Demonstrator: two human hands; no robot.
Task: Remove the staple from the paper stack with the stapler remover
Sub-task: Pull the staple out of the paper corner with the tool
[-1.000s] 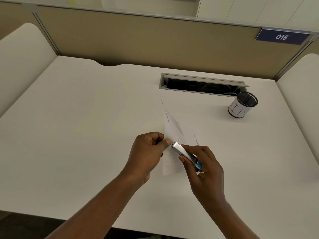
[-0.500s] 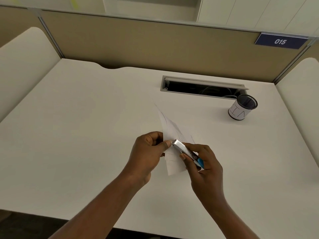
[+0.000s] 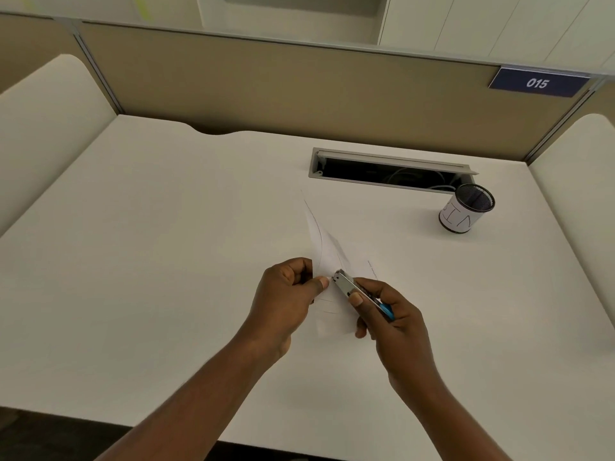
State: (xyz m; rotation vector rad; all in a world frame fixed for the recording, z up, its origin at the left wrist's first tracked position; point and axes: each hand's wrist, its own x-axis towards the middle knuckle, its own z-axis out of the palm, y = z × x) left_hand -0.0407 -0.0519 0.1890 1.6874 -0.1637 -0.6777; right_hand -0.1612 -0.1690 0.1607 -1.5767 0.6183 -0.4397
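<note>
Nearest, I log the right hand (image 3: 387, 314), fingers wrapped round the stapler remover (image 3: 357, 289), its metal nose at the corner of the paper stack (image 3: 327, 257), which the left hand (image 3: 288, 294) pinches between thumb and fingers and holds lifted off the table (image 3: 149, 261). Step in hand, as I judge it: seating the nose under the staple, itself too small to make out; next comes a steady pry while the left keeps its pinch. Farther back: a mesh pen cup (image 3: 466, 209) and a cable slot (image 3: 389, 173).

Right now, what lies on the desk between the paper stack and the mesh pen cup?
Nothing: in the head view the desk between the paper stack and the pen cup is bare.
</note>
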